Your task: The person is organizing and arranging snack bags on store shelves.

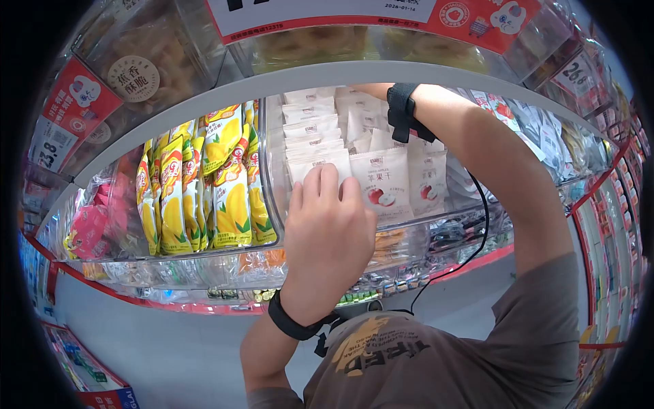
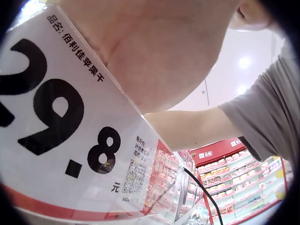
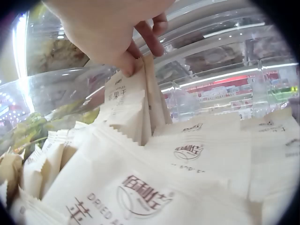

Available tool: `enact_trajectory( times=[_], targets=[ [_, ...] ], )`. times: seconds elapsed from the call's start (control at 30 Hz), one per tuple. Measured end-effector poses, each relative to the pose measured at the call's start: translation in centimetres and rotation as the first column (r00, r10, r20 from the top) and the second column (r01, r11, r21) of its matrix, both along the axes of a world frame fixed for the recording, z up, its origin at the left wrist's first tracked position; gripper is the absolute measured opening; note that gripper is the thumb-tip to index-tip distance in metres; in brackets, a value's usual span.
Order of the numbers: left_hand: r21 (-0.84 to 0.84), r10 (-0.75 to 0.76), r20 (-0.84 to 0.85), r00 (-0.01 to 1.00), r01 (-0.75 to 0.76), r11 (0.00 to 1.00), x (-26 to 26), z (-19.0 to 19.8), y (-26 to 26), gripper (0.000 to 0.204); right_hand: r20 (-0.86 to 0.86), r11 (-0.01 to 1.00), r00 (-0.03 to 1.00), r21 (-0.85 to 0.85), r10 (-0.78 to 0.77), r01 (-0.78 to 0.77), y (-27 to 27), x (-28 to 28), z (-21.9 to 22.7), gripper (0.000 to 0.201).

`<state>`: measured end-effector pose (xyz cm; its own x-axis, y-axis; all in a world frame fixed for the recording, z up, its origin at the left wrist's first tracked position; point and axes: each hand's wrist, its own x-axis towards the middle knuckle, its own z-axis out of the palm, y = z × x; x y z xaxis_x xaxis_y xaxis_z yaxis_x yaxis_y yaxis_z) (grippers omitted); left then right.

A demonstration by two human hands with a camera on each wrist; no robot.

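Observation:
In the head view the left hand rests with its fingertips on the front packets of a stacked row of white packets; the fingers lie side by side, slightly bent. The left wrist view shows that hand's skin close up, behind a price card. The right arm reaches over the bin, its hand mostly hidden by the upper shelf edge. In the right wrist view the right hand pinches the top of an upright white packet between thumb and fingers. More white packets lie below it.
Yellow packets fill the bin on the left, beyond a clear divider. A curved shelf edge passes above the bin. The price card stands close to the left wrist. A black cable hangs beside the right arm.

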<state>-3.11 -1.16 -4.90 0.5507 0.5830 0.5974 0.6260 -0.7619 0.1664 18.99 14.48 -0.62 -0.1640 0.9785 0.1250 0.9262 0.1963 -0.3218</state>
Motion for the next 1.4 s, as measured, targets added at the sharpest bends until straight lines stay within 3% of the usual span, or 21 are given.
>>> enact_trajectory(
  times=[0.63, 0.83, 0.97, 1.07, 1.13, 1.17, 1.2, 1.23, 1.27, 1.3, 1.33, 1.37, 1.4],
  targets=[
    [-0.017, 0.013, 0.001, 1.0, -0.013, 1.0, 0.1, 0.0, -0.1, 0.016, -0.074, 1.0, 0.997, 0.013, -0.005, 0.006, 0.8, 0.0, -0.7, 0.016],
    [-0.025, 0.022, -0.02, 1.0, -0.022, 0.999, 0.0, 0.0, 0.0, 0.014, -0.134, 0.999, 0.991, 0.033, 0.004, 0.001, -1.8, 1.4, 0.3, 0.015],
    [-0.045, 0.011, -0.012, 1.0, -0.011, 0.999, 0.0, 0.2, -0.2, 0.023, -0.255, 0.996, 0.967, 0.086, 0.023, -0.001, -6.2, 1.8, 1.2, 0.015],
    [0.015, -0.041, -0.004, 0.999, 0.041, 0.999, -0.1, 0.2, -0.3, 0.034, -0.529, 0.986, 0.842, 0.059, -0.105, 0.159, -10.2, 1.2, 1.8, 0.015],
    [0.032, -0.078, -0.055, 0.995, 0.08, 0.996, -0.4, 0.2, -0.2, 0.032, -0.724, 0.907, 0.593, -0.109, -0.353, 0.406, -12.5, -0.5, 2.1, 0.017],
    [0.04, -0.087, -0.074, 0.993, 0.09, 0.995, -0.4, 0.2, -0.2, 0.032, -0.844, 0.915, 0.481, -0.029, -0.238, 0.402, -14.6, -0.4, 2.2, 0.019],
    [0.024, -0.084, -0.086, 0.993, 0.086, 0.996, -0.5, 0.1, -0.2, 0.031, -0.68, 0.908, 0.716, 0.185, -0.158, 0.375, -15.9, 0.2, 2.2, 0.02],
    [0.008, -0.084, -0.102, 0.991, 0.085, 0.996, -0.5, 0.1, -0.2, 0.031, -0.448, 0.88, 0.889, 0.378, -0.098, 0.288, -17.1, 0.9, 2.2, 0.02],
    [-0.006, -0.08, -0.111, 0.991, 0.08, 0.997, -0.4, 0.2, -0.2, 0.031, -0.163, 0.835, 0.985, 0.533, -0.06, 0.139, -18.0, 1.1, 2.4, 0.02],
    [-0.021, -0.077, -0.126, 0.989, 0.075, 0.997, -0.4, 0.4, -0.3, 0.03, -0.159, 0.902, 0.978, 0.388, -0.137, 0.189, -19.7, 0.0, 3.6, 0.017],
    [-0.034, -0.075, -0.143, 0.987, 0.071, 0.997, -0.5, 0.6, -0.5, 0.03, 0.086, 0.871, 0.988, 0.487, -0.125, 0.068, -20.7, -0.3, 3.8, 0.016],
    [-0.045, -0.07, -0.159, 0.985, 0.064, 0.997, -0.5, 0.8, -0.5, 0.03, 0.327, 0.831, 0.936, 0.551, -0.129, -0.078, -21.3, -0.3, 3.9, 0.015],
    [-0.034, -0.073, -0.152, 0.986, 0.069, 0.997, -0.4, 0.7, -0.4, 0.03, 0.343, 0.868, 0.931, 0.492, -0.125, -0.065, -21.7, -0.4, 3.7, 0.016]
  ],
)
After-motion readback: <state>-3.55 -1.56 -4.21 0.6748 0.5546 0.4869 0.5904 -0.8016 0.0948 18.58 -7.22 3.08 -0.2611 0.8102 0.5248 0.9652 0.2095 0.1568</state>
